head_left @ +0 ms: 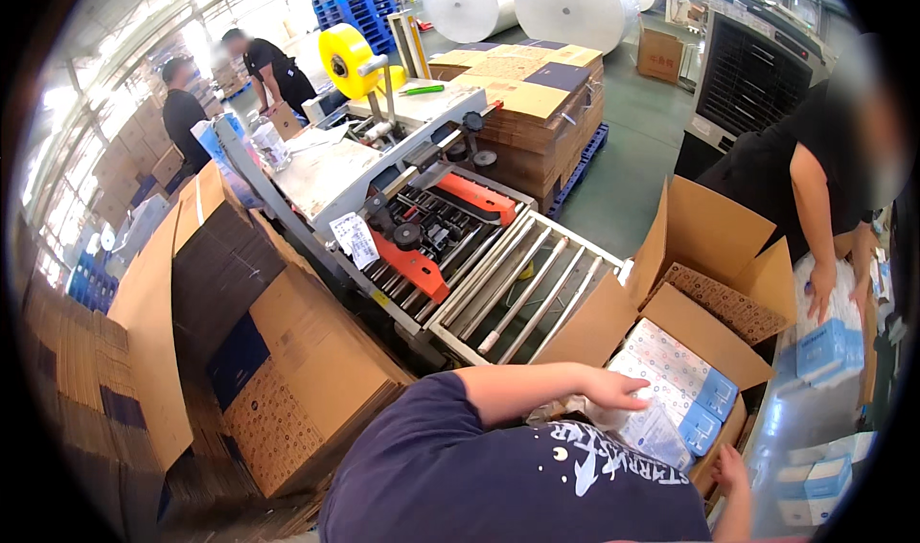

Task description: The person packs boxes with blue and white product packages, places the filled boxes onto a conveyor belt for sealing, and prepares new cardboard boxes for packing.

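An opened cardboard carton (725,444) stands at the lower right, filled with plastic-wrapped packs of tissue (659,359), white with blue ends. My left hand (618,388) reaches over the packs, fingers stretched out and open. At the carton's right side is my right hand (731,469), its fingers apart against the cardboard and nothing seen in them. A clear-wrapped pack (655,435) lies at the near end of the load, partly hidden by my body.
A second open carton (714,222) stands behind. Across the conveyor, a co-worker's hand (820,289) touches wrapped blue packs (829,353). Rollers (525,297) lead to a tape sealing machine (407,236). Stacked flat cartons (287,380) fill the left; another stack (537,126) sits on a pallet.
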Demonstrator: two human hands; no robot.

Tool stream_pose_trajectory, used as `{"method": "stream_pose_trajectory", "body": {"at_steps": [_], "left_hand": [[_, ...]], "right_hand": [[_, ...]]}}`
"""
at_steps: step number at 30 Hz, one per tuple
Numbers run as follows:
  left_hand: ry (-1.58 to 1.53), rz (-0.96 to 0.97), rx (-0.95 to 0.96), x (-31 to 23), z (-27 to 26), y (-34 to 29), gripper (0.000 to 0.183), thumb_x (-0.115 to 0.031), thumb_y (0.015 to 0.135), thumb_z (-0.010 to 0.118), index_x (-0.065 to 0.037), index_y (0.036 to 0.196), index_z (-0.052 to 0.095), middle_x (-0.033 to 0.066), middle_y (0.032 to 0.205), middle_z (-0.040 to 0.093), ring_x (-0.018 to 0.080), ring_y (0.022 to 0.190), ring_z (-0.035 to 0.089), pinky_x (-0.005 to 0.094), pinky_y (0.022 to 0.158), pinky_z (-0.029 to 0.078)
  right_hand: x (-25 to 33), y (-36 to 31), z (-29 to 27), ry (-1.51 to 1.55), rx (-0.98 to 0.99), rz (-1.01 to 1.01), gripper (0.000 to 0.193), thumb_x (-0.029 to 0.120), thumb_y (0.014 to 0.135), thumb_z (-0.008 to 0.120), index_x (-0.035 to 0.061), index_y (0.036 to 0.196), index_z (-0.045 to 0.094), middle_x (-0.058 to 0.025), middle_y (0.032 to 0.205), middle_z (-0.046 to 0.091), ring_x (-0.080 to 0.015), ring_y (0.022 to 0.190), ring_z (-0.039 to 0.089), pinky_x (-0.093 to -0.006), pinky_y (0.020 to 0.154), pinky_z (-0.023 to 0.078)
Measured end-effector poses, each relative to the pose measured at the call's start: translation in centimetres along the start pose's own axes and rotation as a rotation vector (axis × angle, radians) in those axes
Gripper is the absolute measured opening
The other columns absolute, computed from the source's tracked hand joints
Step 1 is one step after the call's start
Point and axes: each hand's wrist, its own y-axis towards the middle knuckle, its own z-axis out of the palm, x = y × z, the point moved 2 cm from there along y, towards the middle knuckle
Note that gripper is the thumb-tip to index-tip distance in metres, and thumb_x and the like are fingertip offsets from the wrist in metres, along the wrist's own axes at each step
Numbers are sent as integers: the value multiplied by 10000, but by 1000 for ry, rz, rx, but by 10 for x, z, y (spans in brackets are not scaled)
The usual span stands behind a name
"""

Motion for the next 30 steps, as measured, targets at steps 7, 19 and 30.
{"method": "stream_pose_trajectory", "body": {"at_steps": [7,19,30], "left_hand": [[711,-211,-173,-13,-1,-34,681,-232,704,714,-122,1315,433,206,1407,318,352,1248,401,437,972,405],[691,-658,124,-7,-65,-16,391,-403,880,507,-54,968,660,144,904,663,348,809,625,444,741,484],[369,-516,421,-17,-33,-77,732,-481,759,697,-115,1344,451,188,1419,361,302,1274,389,379,1055,296]], "right_hand": [[33,33,55,99,47,-273,731,47,774,644,20,1387,247,-162,1267,492,-251,1131,503,-359,984,375],[2,102,78,361,169,-76,507,337,901,524,99,1330,396,-71,1202,551,-238,1047,541,-418,772,478],[173,-7,150,-914,249,-1259,504,296,828,587,85,1278,507,-187,1357,441,-341,1281,389,-411,1035,344]]}}
